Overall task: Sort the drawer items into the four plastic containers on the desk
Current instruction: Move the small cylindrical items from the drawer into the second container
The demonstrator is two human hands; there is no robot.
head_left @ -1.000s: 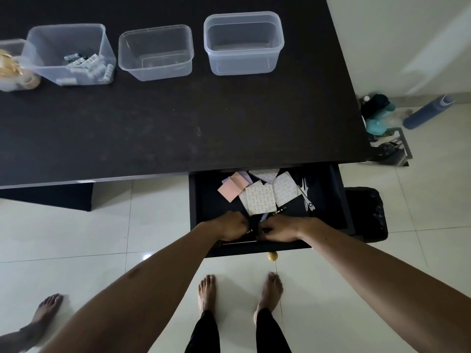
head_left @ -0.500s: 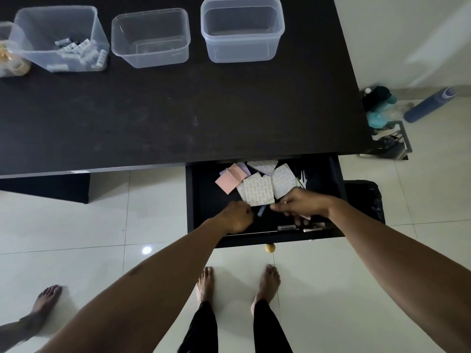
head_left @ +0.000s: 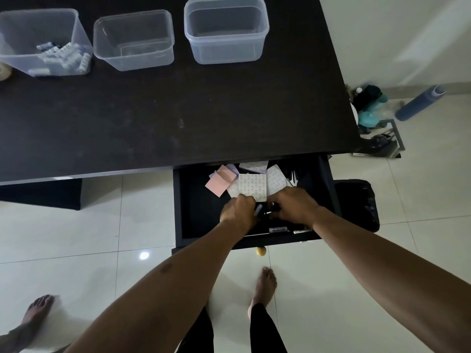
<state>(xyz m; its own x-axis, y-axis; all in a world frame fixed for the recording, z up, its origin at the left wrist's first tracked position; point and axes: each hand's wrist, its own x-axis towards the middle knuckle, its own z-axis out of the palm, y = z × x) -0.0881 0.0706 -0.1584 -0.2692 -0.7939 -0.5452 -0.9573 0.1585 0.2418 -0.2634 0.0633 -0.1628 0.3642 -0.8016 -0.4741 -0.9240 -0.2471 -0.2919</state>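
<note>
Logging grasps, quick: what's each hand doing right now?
Left hand: closed round a labelled pen.
Right hand: closed round a dark pen.

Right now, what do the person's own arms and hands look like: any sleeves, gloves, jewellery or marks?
Both forearms are bare to the frame edge, no sleeves showing. The left hand and right hand wear no gloves, and no watch, bracelet or ring is visible. One small oval mark sits on the left forearm. Below, black trousers and a bare foot.
</note>
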